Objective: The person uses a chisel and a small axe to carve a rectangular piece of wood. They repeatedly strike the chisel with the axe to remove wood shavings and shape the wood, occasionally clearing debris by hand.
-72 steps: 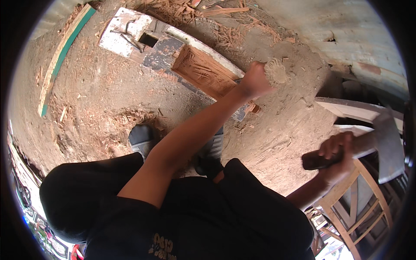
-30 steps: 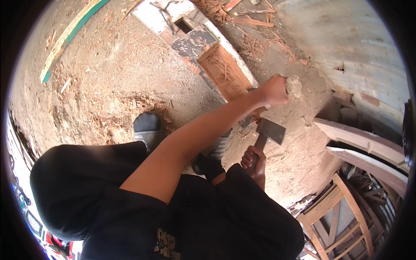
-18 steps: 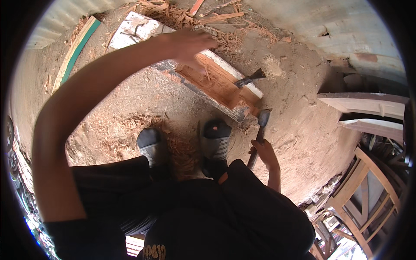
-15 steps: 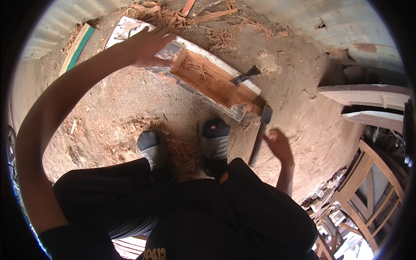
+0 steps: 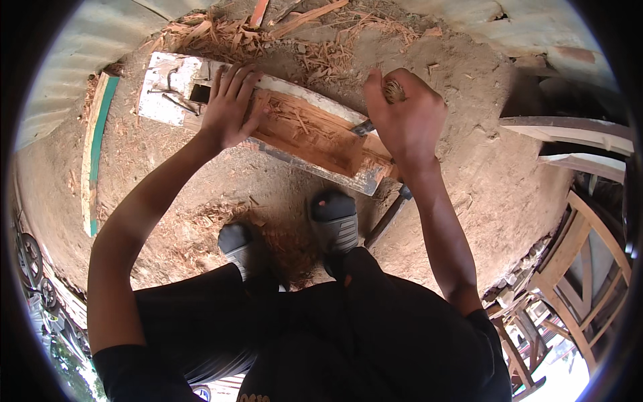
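My left hand (image 5: 231,107) rests open, fingers spread, on the long, hollowed wooden block (image 5: 171,70), which has flaking white and dark paint, rough wood inside with shavings, a square hole and bent metal pieces at its left end. My right hand (image 5: 408,120) is closed on the chisel (image 5: 362,127), whose frayed, straw-coloured top shows at the fist and whose dark metal reaches the block's right part. An axe (image 5: 385,221) lies on the dirt by the block's right end, its head partly behind my right arm. My sandalled feet (image 5: 333,221) are below the block.
A green-edged plank (image 5: 97,147) lies left. Wood shavings (image 5: 315,53) litter the dirt. Corrugated metal sheets (image 5: 536,27) stand behind. Boards (image 5: 569,127) and a wooden chair frame (image 5: 573,268) are at the right. A bicycle wheel (image 5: 30,258) shows at the far left.
My right hand has let go of the axe, moved up and closed on the chisel. My left hand has moved from the chisel's top leftward onto the block. The axe stays on the ground.
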Demonstrator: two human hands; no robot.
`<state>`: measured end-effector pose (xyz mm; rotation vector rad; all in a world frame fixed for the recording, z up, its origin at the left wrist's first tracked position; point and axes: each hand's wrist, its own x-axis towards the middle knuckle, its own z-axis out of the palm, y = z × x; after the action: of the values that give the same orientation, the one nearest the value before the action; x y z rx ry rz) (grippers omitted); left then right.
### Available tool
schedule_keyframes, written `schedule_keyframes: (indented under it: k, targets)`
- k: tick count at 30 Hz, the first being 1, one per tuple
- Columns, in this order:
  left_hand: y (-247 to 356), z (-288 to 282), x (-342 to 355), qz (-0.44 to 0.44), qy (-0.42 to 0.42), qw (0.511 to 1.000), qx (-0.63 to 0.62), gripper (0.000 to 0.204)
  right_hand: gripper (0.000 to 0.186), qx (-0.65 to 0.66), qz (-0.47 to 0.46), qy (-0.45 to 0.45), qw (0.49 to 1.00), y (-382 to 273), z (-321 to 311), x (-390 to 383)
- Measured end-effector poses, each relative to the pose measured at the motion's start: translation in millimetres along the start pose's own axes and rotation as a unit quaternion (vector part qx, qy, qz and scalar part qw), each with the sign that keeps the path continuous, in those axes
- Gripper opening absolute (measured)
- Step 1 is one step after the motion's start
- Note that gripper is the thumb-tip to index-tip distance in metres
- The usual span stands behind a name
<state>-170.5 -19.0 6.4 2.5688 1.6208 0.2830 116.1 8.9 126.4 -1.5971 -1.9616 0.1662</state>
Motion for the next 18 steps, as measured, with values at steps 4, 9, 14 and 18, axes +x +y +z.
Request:
schedule_keyframes:
  k: [4, 9, 14, 18]
  targets:
    - [-4, -3, -6, 0.003, -0.002, 1.000, -0.019, 0.065, 0.029, -0.006, -0.032, 0.025, 0.999, 4, 11, 7]
    - [6, -2, -10, -0.022, -0.005, 0.999, -0.040, 0.067, 0.027, 0.015, -0.022, 0.021, 0.999, 14, 20, 21]
    - [16, 1, -8, -0.062, -0.026, 0.998, 0.007, 0.071, 0.026, 0.060, -0.059, 0.030, 0.996, 18, 21, 34]
    - [17, 9, -5, -0.063, -0.016, 0.997, 0.033, 0.068, 0.021, 0.175, 0.045, 0.023, 0.983, 20, 3, 22]
